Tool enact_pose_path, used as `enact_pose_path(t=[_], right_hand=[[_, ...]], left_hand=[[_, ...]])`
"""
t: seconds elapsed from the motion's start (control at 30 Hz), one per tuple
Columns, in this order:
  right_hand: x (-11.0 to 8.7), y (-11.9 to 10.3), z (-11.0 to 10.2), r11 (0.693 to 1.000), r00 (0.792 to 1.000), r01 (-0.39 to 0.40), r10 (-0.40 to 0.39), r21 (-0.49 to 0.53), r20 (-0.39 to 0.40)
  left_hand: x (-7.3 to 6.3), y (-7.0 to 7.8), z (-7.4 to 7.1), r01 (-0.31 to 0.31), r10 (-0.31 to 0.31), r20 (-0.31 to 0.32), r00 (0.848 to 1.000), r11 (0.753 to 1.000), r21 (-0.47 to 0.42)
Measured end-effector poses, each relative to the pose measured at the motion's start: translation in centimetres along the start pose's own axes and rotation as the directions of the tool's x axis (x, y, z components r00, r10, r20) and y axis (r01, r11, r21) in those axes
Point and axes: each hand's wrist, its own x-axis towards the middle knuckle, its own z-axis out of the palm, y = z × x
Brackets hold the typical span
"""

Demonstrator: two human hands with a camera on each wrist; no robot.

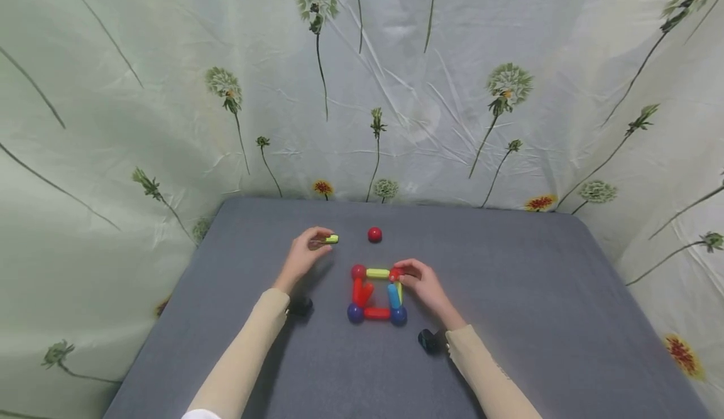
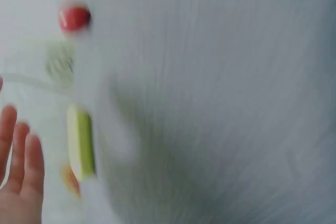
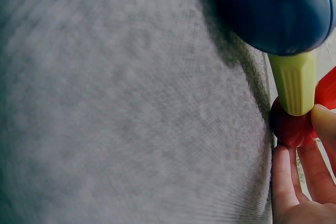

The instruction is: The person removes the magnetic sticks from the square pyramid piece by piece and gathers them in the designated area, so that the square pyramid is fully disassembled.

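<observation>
My left hand [image 1: 302,257] reaches over a yellow-green rod [image 1: 331,239] on the table. In the left wrist view its fingers are straight and stand apart from the rod [image 2: 80,142]. With fingertips and thumb, my right hand [image 1: 421,284] grips a red ball [image 3: 291,125] at the far right corner of a square frame of rods and balls. A second red ball [image 1: 359,272] forms the far left corner; blue balls [image 1: 355,313] form the near corners. Yellow-green, red and blue rods [image 1: 393,296] run along the frame, with an extra red rod [image 1: 367,293] slanting inside it.
A loose red ball [image 1: 374,234] lies beyond the frame. The grey table [image 1: 509,268] backs onto a flower-print curtain [image 1: 407,92], which also hangs at both sides. Black wrist devices [image 1: 432,342] sit by both forearms.
</observation>
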Motion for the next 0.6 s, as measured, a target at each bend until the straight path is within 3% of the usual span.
enact_pose_path(t=[0.1, 0.2, 0.3, 0.4, 0.6], right_hand=[[-0.5, -1.3, 0.0, 1.000, 1.000, 0.005, -0.005, -0.001, 0.010], [-1.1, -2.7, 0.1, 1.000, 1.000, 0.000, 0.000, -0.004, 0.022], [-1.3, -3.3, 0.1, 1.000, 0.999, -0.016, 0.017, -0.018, 0.028], [-1.4, -3.4, 0.0, 0.999, 0.999, -0.034, 0.035, -0.026, 0.027], [-1.3, -3.3, 0.1, 0.999, 0.999, -0.037, 0.037, -0.025, 0.019]], left_hand=[[-2.1, 2.8, 0.9, 0.003, 0.010, 0.112, 0.994, 0.993, -0.116], [-3.8, 3.1, 2.6, 0.059, -0.017, 0.228, 0.973, 0.982, -0.179], [-5.1, 2.6, 4.3, 0.063, -0.007, 0.297, 0.955, 0.982, -0.179], [-6.1, 2.6, 5.6, 0.057, -0.018, 0.309, 0.951, 0.991, -0.119], [-6.8, 2.9, 6.7, 0.007, -0.007, 0.280, 0.960, 1.000, -0.001]])
